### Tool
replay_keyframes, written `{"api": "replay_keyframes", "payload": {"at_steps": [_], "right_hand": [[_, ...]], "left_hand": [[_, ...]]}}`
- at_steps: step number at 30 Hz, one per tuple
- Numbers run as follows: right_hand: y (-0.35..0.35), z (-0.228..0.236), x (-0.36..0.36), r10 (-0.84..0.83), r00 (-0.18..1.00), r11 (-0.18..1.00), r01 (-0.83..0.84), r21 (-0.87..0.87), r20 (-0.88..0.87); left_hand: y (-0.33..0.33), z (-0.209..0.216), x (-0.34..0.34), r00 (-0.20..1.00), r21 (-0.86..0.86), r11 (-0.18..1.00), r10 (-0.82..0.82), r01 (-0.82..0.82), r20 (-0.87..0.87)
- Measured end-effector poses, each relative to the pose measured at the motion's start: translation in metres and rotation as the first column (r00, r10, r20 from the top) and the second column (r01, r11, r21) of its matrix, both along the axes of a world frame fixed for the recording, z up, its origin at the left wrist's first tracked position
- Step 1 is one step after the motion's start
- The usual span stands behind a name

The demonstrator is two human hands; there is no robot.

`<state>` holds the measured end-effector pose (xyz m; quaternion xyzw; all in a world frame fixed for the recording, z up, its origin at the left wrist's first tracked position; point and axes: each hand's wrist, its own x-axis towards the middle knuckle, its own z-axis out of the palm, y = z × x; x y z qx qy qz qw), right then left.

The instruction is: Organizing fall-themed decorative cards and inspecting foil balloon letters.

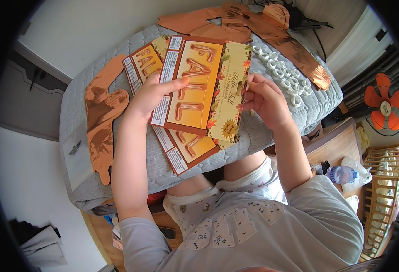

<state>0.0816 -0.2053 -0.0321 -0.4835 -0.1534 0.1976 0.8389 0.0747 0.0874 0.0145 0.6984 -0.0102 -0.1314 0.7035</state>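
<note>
A flat balloon banner package [194, 86], brown and yellow with a picture of copper letter balloons and a leaf border, is held up over the bed. My left hand [149, 96] grips its left edge, thumb lying across the front. At the right edge, the fingers of my right hand [267, 99] pinch the cream-coloured side near a small hang hole. Underneath, partly covered, lie more packages [181, 156] of the same print. To their left is a flat copper foil balloon [103, 113]; several more foil balloons [235, 22] are spread at the far side.
Several small white ribbon rolls [284, 75] sit on the grey quilted bed [158, 174], right of the packages. A clear sheet [75, 152] lies at its left edge. Off to the right stand an orange-bladed fan [384, 106], a water bottle [342, 174] and a wooden crib [381, 195].
</note>
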Motion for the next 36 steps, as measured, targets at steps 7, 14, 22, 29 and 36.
{"api": "replay_keyframes", "payload": {"at_steps": [7,14,22,29,36], "right_hand": [[0.003,-0.001,-0.002,0.001,1.0,1.0,-0.002,0.014,0.026],[0.002,-0.008,0.0,-0.012,0.994,1.0,0.014,-0.017,0.105],[0.003,-0.014,-0.001,-0.102,0.965,0.988,0.127,-0.09,0.242],[-0.002,-0.006,-0.002,-0.1,0.959,0.969,0.154,-0.192,0.266],[-0.002,0.008,-0.011,-0.095,0.964,0.939,0.17,-0.299,0.249]], "left_hand": [[0.004,-0.014,0.01,0.996,-0.051,0.999,-0.005,0.001,-0.086],[0.001,-0.01,0.007,0.989,-0.08,0.997,-0.002,-0.009,-0.149],[0.003,-0.016,0.01,0.983,-0.126,0.992,-0.052,0.03,-0.177],[0.0,-0.012,0.005,0.988,-0.149,0.989,-0.016,-0.007,-0.151],[0.001,-0.008,0.003,0.996,-0.13,0.991,0.005,-0.018,-0.093]]}}
